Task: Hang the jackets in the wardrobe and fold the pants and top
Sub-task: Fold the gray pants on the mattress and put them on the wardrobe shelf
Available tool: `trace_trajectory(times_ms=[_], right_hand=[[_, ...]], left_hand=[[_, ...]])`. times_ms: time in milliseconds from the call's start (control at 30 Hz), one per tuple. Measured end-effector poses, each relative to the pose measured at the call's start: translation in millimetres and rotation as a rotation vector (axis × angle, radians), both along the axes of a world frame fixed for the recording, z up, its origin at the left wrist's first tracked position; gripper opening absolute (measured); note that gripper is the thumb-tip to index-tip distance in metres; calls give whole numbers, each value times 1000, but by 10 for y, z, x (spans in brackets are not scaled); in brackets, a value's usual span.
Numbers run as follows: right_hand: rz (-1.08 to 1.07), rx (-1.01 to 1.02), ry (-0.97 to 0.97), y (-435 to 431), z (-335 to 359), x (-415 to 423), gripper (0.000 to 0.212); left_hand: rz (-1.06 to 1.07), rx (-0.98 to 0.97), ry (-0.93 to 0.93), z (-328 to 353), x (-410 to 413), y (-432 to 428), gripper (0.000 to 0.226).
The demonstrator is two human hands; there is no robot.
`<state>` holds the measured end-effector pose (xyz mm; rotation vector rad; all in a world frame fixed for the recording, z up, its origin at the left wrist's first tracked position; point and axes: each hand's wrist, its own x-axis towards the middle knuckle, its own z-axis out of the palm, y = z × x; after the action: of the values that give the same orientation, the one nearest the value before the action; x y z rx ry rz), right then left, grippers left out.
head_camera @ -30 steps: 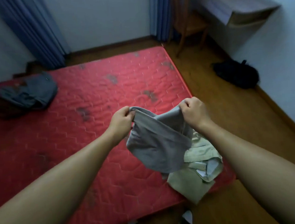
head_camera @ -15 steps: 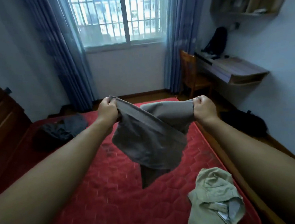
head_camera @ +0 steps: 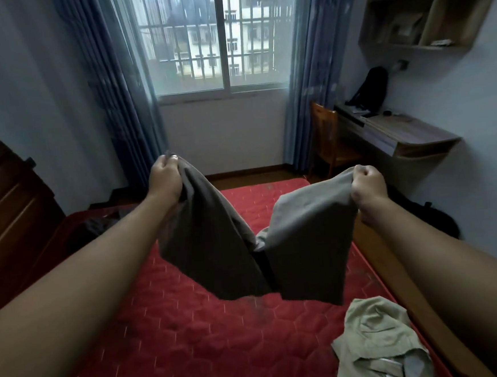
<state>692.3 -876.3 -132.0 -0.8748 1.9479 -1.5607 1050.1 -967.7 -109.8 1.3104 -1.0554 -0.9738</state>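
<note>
A grey garment [head_camera: 302, 243], apparently the pants, hangs in the air above the red mattress [head_camera: 193, 335], spread into two hanging panels. My left hand [head_camera: 166, 177] grips its upper left edge, raised higher. My right hand [head_camera: 367, 185] grips the upper right edge. A crumpled beige garment [head_camera: 378, 344] lies on the mattress near its front right corner, below my right forearm. A dark garment [head_camera: 101, 223] lies at the far left of the mattress, partly hidden behind my left arm.
A dark wooden headboard [head_camera: 8, 207] stands at the left. A wooden chair [head_camera: 326, 134] and a wall desk [head_camera: 397, 135] with a black backpack [head_camera: 373, 89] are at the right. A black bag [head_camera: 434, 218] lies on the floor. Window and blue curtains stand ahead.
My hands have lifted the grey garment off the mattress and pulled apart, spreading it open. My view has tilted up from the mattress toward the window.
</note>
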Motion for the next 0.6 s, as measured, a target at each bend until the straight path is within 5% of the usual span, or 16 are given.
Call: trace_trajectory(times_ms=[233, 467, 600], right_hand=[[241, -84, -174, -71, 229, 448, 22], [607, -90, -318, -152, 434, 1177, 21], [660, -88, -413, -53, 447, 1132, 25]], left_hand=[[-300, 115, 230, 241, -357, 281, 26], [-644, 32, 51, 204, -1015, 654, 17], [-675, -100, -245, 80, -1019, 665, 45]])
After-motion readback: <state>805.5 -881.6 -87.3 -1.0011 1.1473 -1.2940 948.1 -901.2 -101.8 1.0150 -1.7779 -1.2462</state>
